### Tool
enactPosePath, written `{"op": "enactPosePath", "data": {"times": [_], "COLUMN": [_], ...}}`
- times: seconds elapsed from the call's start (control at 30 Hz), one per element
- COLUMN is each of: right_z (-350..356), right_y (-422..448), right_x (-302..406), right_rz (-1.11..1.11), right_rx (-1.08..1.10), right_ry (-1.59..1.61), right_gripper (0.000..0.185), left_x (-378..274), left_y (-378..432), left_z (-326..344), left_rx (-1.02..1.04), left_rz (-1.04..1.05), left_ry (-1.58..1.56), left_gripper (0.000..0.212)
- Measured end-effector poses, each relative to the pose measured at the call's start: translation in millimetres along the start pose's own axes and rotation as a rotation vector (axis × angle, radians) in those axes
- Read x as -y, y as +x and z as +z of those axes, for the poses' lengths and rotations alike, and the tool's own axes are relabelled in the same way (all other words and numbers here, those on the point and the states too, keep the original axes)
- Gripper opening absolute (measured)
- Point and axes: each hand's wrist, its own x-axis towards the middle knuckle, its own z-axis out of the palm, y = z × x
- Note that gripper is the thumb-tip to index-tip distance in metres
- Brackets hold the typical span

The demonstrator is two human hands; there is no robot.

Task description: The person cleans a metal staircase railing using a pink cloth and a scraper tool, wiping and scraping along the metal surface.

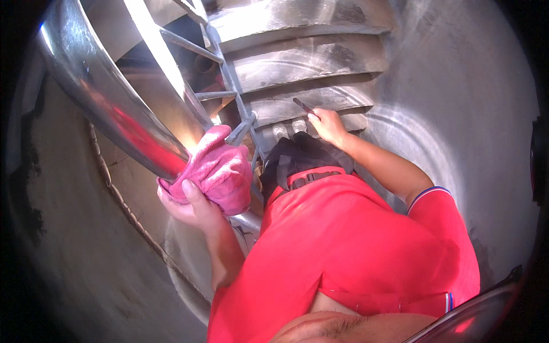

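Observation:
A crumpled pink cloth (223,176) is in my left hand (193,206), which presses it around the lower visible part of a shiny metal handrail (116,103). My thumb lies over the cloth, and the cloth hides the rail beneath it. My right hand (328,124) grips one end of a slim dark tool (302,104), perhaps a brush or scraper handle. The tool's other end points up and left, over the stair steps. Both my shoes (289,127) stand on a lower step.
Curved concrete-like steps (300,90) rise before me. A grey metal railing frame (233,81) with crossbars borders their left side. A smooth curved wall (463,98) stands at right. Another polished rail (467,313) crosses the lower right corner. A rough seam (124,206) runs along the left wall.

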Motion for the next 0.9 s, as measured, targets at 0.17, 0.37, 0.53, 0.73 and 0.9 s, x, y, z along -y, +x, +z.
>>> {"op": "enactPosePath", "data": {"times": [0.17, 0.37, 0.53, 0.73, 0.9], "right_z": [13.8, 3.8, -31.2, -21.5, -7.2], "right_y": [-31.5, -46.7, -42.6, -31.3, 14.7], "right_x": [16.7, 19.0, 56.2, 148.4, 185.1], "right_rz": [0.087, 0.234, 0.136, 0.019, -0.512], "right_rx": [-0.041, -0.092, -0.147, -0.004, -0.167], "right_ry": [0.127, 0.281, 0.637, 0.506, -0.086], "right_gripper": [0.031, 0.031, 0.021, 0.021, 0.02], "left_x": [11.7, 8.5, 10.8, 14.5, 18.7], "left_y": [5.7, 9.1, 10.3, 19.3, 18.8], "left_z": [-11.2, -10.6, -9.6, -18.5, -13.1], "left_rx": [0.09, 0.159, 0.197, 0.292, 0.26], "left_rz": [0.039, 0.114, 0.108, 0.122, 0.204], "left_ry": [0.01, -0.057, -0.123, -0.019, -0.044], "left_gripper": [0.062, 0.047, 0.044, 0.055, 0.053]}}
